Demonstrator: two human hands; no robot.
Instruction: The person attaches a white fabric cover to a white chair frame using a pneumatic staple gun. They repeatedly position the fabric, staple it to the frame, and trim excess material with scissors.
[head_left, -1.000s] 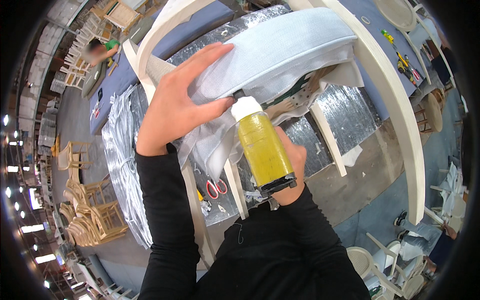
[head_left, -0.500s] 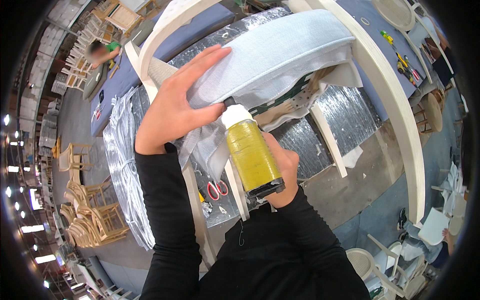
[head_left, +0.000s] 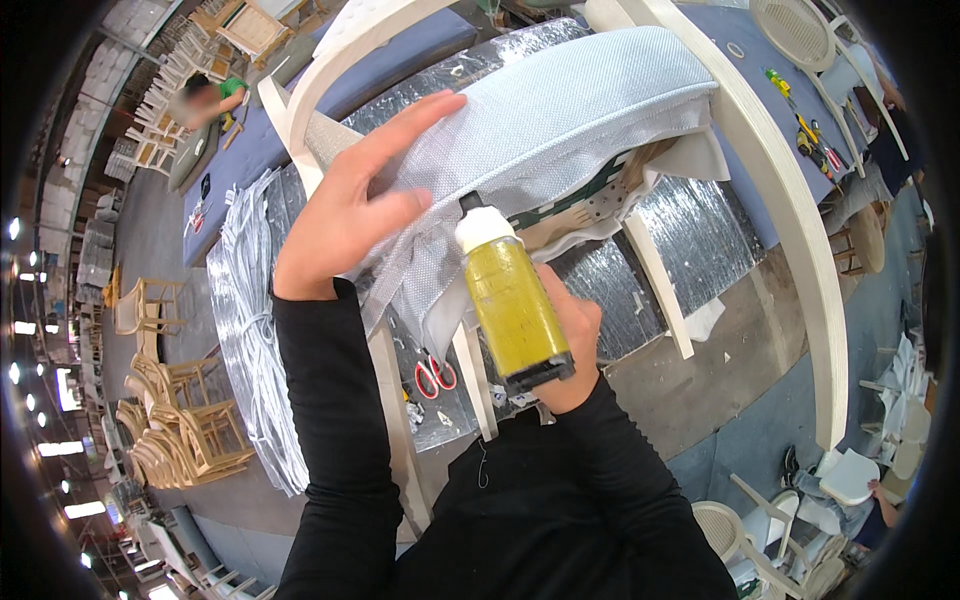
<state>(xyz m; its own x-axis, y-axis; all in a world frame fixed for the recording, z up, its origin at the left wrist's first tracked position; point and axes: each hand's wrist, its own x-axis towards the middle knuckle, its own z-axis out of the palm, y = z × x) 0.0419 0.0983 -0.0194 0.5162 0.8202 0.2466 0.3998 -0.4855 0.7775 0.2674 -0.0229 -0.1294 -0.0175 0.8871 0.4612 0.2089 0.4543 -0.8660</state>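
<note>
Two hands work at a pale wooden chair (head_left: 790, 200) lying over the foil-covered bench (head_left: 690, 230); its grey fabric seat (head_left: 560, 120) is pressed flat by the spread left hand (head_left: 345, 215); the right hand (head_left: 570, 345), fingers wrapped around a yellow glue bottle (head_left: 510, 300), has swung it steeper (nozzle nearer the fabric's loose edge), long axis running up-left, cap pointing away.

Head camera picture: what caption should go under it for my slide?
Left hand flat on grey fabric; right hand grips yellow squeeze bottle.
</note>
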